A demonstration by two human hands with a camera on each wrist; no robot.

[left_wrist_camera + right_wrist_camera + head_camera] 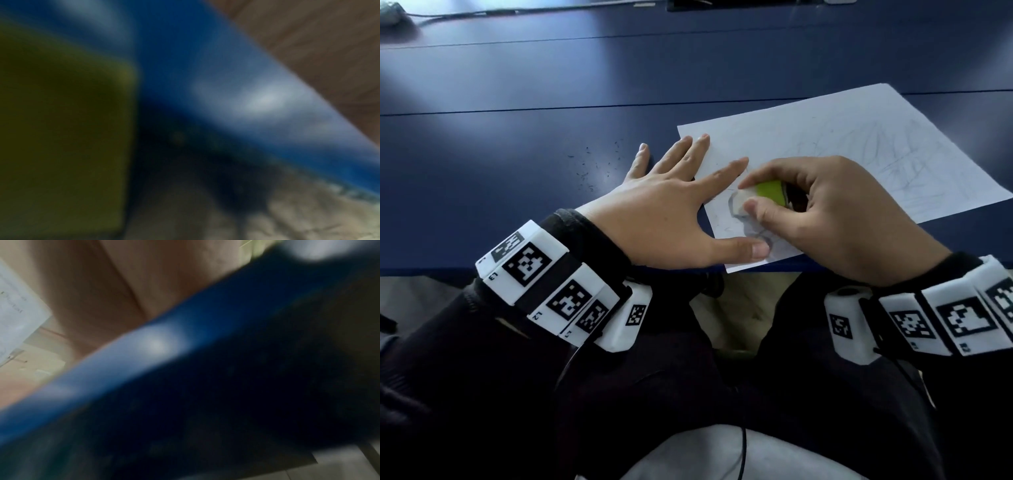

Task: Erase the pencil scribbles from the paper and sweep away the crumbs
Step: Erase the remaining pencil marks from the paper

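Dark blue bench (551, 102) fills the upper half of the head view, its near edge running across the middle of the frame, with a person's dark-clad lap below it. A white sheet of paper (859, 144) lies at centre right, angled, its lower corner reaching the bench's near edge; faint pencil scribbles (900, 150) cover its right part and darker marks sit near its lower left corner. The left hand (671, 209), at centre frame, lies flat with its fingers (685, 150) spread, several on the paper's left edge and the thumb on the lower corner, the little finger on bare bench. The right hand (835, 212), just right of it, pinches an eraser (755, 198) between thumb and index finger; the eraser is white at the tip with a green sleeve, and its tip meets the paper at the dark marks between the two hands. White marker-printed blocks are strapped to both wrists (544, 281) at lower left and lower right. Dark eraser crumbs (595, 164) are scattered on the bench left of the left hand. Both wrist views are blurred, showing only the blue bench edge.
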